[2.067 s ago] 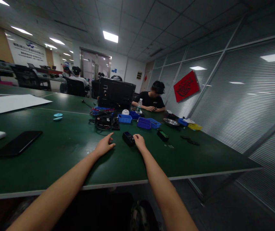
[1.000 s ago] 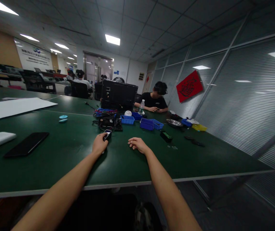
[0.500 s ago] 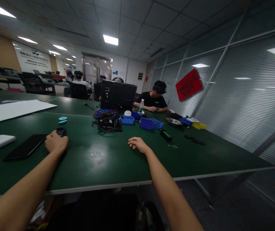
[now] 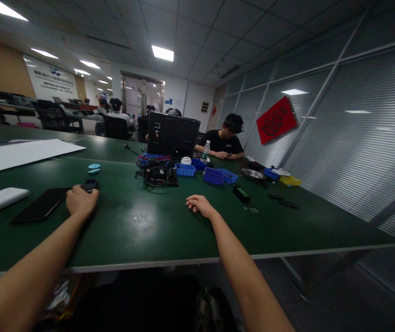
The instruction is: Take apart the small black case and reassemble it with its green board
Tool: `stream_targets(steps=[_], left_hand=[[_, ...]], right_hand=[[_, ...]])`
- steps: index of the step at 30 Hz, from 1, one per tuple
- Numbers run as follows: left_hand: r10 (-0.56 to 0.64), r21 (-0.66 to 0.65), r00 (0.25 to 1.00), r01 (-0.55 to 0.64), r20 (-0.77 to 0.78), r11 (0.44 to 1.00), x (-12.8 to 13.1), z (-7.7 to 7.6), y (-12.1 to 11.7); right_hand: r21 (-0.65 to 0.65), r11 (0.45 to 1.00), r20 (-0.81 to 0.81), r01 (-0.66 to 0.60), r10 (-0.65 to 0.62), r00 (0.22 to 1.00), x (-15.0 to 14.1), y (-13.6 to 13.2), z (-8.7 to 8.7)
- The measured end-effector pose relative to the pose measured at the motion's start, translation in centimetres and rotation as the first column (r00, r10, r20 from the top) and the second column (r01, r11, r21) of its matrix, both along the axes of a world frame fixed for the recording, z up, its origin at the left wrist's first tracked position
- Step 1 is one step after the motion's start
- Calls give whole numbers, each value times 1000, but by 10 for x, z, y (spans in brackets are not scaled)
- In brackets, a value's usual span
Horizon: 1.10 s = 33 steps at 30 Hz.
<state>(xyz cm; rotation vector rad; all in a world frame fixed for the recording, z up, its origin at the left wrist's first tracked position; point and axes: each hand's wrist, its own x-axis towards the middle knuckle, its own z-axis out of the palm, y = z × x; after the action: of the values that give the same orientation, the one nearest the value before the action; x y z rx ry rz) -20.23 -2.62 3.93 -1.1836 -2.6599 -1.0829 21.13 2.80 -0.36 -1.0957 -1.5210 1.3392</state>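
Observation:
My left hand [image 4: 80,201] is closed around a small dark device [image 4: 90,185] on the green table. The device shows past my fingertips, and its lower part is hidden by the hand. Just left of that hand lies a flat black tablet-like slab [image 4: 41,205]. A light-blue two-part object [image 4: 94,168] sits a little beyond the device. My right hand [image 4: 200,205] rests on the tabletop with loosely bent fingers and nothing visible in it. To its right is a small black box with a green top [image 4: 241,193].
A white elongated case [image 4: 2,202] and a large white sheet [image 4: 27,153] lie at left. Beyond my hands are tangled cables [image 4: 152,160], blue bins [image 4: 213,176], a bottle [image 4: 205,151], a monitor's back [image 4: 173,134] and a metal dish [image 4: 254,174]. Another person [image 4: 221,140] sits across the table.
The whole view has shifted slightly, with the scene now a little further right. Both hands stay in place on the table, the left still on the small device.

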Motion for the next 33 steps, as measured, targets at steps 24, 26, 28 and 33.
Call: stream_targets(steps=[24,26,28,33], left_hand=[[-643,116,765,641,-25,759,206,-32,21],[-634,88,772,636,-52,767,198,-30,20],[-641,86,767,641,-26,763,193,-28,18],[-687,141,725,677,47,723,196,-25,15]], right_hand=[[264,880,74,395,-427,901,1,-2,6],[379,811,174,446,-535,826,-1,-8,12],[523,732,278,436,-630,725,-9,-17,17],[673,687,446,272,-671,593,-52,-40,20]])
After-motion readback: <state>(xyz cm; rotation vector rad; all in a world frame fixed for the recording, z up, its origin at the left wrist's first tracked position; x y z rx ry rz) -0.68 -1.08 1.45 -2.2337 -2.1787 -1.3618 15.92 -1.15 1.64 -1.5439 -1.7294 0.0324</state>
